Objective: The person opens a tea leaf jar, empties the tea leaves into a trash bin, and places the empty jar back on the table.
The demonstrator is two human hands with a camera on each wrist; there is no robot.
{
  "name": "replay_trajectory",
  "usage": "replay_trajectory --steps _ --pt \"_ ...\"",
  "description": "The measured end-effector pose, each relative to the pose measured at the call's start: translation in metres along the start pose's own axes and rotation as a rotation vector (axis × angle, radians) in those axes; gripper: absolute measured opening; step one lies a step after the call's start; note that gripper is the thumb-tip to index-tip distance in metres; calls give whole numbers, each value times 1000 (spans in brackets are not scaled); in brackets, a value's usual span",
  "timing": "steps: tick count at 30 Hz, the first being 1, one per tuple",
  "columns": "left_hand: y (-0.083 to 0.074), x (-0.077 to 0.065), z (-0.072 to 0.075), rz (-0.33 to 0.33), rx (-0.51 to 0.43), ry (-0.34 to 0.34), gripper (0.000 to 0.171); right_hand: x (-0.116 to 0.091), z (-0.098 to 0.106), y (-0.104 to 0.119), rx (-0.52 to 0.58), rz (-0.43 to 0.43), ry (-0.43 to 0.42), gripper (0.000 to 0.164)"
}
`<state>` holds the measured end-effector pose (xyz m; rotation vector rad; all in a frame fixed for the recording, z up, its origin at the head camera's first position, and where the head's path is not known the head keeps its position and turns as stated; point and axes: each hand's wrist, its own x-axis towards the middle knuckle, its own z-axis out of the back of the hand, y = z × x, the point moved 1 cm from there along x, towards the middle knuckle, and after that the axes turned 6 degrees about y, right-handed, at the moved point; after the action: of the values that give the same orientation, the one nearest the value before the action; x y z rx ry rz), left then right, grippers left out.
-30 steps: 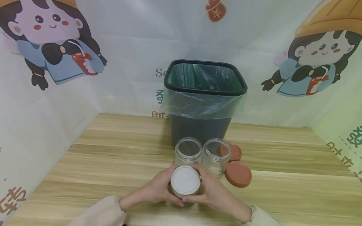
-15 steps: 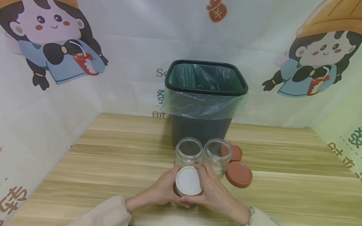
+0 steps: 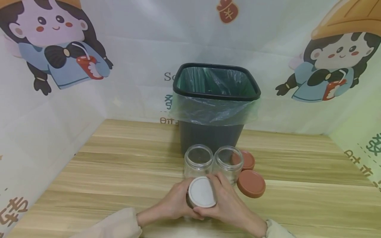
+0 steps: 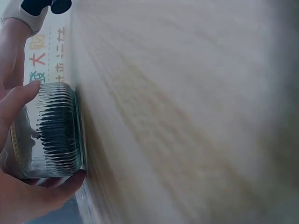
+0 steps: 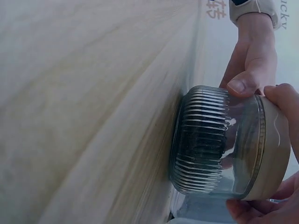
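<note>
A ribbed glass jar (image 5: 203, 142) with a white lid (image 3: 202, 192) stands upright on the wooden table near its front. My left hand (image 3: 176, 202) holds the glass body from the left, with thumb and fingers around it in the left wrist view. From the right, my right hand (image 3: 228, 207) grips the lid, its fingers over the far edge and thumb at the near edge. The lid sits on the jar's mouth. Just behind stand two open glass jars (image 3: 198, 160) (image 3: 228, 161) without lids, partly hidden by my hands.
Two reddish-brown lids (image 3: 251, 183) (image 3: 247, 160) lie to the right of the open jars. A dark bin (image 3: 211, 137) with a green plastic liner stands at the back. Printed cloth walls (image 3: 134, 66) surround the table (image 3: 125, 158).
Both hands and the white-lidded jar have shifted a little to the right. My right hand now covers more of the lid's right edge. The open jars and brown lids stay in place.
</note>
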<state>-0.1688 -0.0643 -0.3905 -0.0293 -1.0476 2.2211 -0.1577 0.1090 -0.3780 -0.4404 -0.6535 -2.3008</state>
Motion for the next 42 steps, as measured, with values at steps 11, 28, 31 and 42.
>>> replay_trajectory --steps 11,28,31,42 --pt "1 1 0 49 1 34 79 0 1 -3 63 3 19 70" --pt "4 3 0 68 -20 76 80 1 9 -9 162 -4 228 84" --pt "4 3 0 64 -13 73 81 2 7 -7 149 -12 182 87" --pt "3 2 0 24 -12 57 81 5 0 0 -44 24 30 79"
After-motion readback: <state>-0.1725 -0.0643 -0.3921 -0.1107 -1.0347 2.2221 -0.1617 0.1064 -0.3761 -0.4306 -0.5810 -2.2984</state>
